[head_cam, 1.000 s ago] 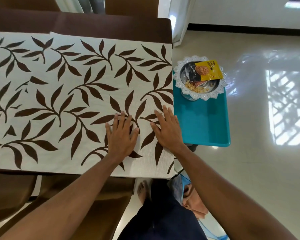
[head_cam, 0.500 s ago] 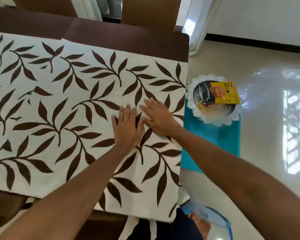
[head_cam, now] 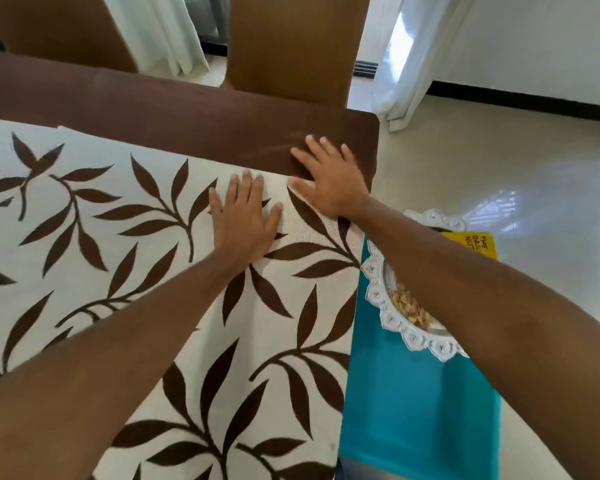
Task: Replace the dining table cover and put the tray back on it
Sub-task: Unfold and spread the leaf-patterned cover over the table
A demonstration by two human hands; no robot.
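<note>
Both hands lie flat with the fingers straight and spread, gripping nothing. The left hand point(head_cam: 245, 220), at the centre of the frame, presses palm-down on the cream fabric table cover printed with dark brown leafy sprigs point(head_cam: 118, 237). The right hand point(head_cam: 329, 181), just to its upper right, straddles the cover's far edge: thumb and palm on the cloth, fingertips on the bare dark brown wooden dining table point(head_cam: 187, 123). The cover spreads over the table across the left and centre of the frame, leaving a brown strip bare along the far side.

The teal rectangular tray point(head_cam: 413, 410) sits at lower right, just beside the table's right edge and off the cover. What it rests on is hidden. On its far end stands a silver bowl with a scalloped lacy rim point(head_cam: 388, 317) holding pale tan snack pieces, and a yellow packet point(head_cam: 478, 245) shows behind the right forearm.

A tan chair back point(head_cam: 291, 46) rises at the top centre, with white curtains point(head_cam: 160, 32) and a glossy pale floor point(head_cam: 499, 168) beyond.
</note>
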